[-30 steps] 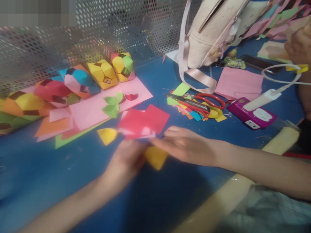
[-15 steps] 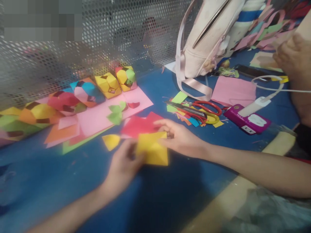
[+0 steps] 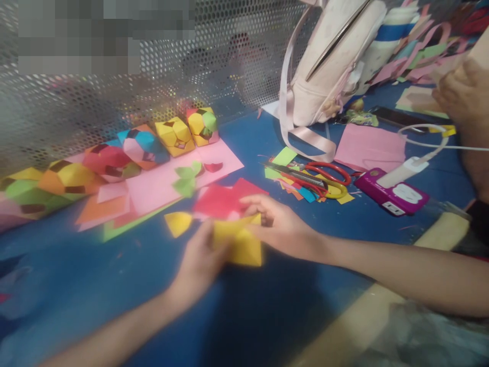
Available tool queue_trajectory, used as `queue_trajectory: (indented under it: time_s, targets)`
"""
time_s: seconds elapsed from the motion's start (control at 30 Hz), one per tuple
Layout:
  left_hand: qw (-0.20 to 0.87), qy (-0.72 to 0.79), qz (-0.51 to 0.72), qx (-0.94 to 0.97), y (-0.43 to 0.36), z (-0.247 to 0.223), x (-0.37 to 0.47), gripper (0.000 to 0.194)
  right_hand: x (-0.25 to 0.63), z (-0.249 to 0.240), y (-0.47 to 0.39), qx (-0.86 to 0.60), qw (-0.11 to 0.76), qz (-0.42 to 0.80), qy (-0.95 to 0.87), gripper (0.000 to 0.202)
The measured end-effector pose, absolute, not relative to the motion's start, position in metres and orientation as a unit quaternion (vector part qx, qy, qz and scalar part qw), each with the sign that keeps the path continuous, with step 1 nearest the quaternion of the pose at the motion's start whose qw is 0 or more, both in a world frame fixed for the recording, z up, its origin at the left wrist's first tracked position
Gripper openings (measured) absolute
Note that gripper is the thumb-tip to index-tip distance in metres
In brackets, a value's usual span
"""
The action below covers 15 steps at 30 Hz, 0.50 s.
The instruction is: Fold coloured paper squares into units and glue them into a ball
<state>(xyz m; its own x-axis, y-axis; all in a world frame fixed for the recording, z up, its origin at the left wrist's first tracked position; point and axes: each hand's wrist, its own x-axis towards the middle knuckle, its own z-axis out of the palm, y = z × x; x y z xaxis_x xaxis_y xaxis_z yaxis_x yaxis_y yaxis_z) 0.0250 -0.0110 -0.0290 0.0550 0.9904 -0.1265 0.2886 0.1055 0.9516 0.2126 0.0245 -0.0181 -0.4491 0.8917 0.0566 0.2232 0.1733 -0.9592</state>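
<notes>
The left hand (image 3: 200,260) and the right hand (image 3: 277,224) both pinched the yellow paper (image 3: 239,242), one on each side, fingers closed on it. Half a second before, the paper lay flatter; now its top edge was folded up a bit more. It sat just over the blue table (image 3: 95,285). Red paper (image 3: 223,200) lay right behind it. Scissors (image 3: 324,176) and a pink bag (image 3: 332,61) were farther off.

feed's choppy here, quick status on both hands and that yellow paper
Left hand and right hand both pinching the yellow paper, held just above the blue table. Red sheets right behind it. Scissors off to the right, untouched.
</notes>
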Motion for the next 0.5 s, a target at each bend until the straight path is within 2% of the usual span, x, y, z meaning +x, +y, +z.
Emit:
queue_trajectory:
  time_s: [0.17,0.37,0.5]
  targets:
    - [0.468,0.583,0.373,0.55,-0.0107,-0.0272,0.0257,0.034,0.2118,-0.0196,0.0171,-0.331,0.395,0.416,-0.749,0.038]
    - [0.481,0.569,0.403,0.532,-0.0092,-0.0272,0.0233,0.042,0.2109,-0.0227,0.0193,-0.379,0.37,0.497,-0.687,0.042]
    - [0.477,0.57,0.423,0.518,-0.0089,-0.0277,0.0222,0.041,0.2091,-0.0217,0.0213,-0.39,0.366,0.55,-0.641,0.043]
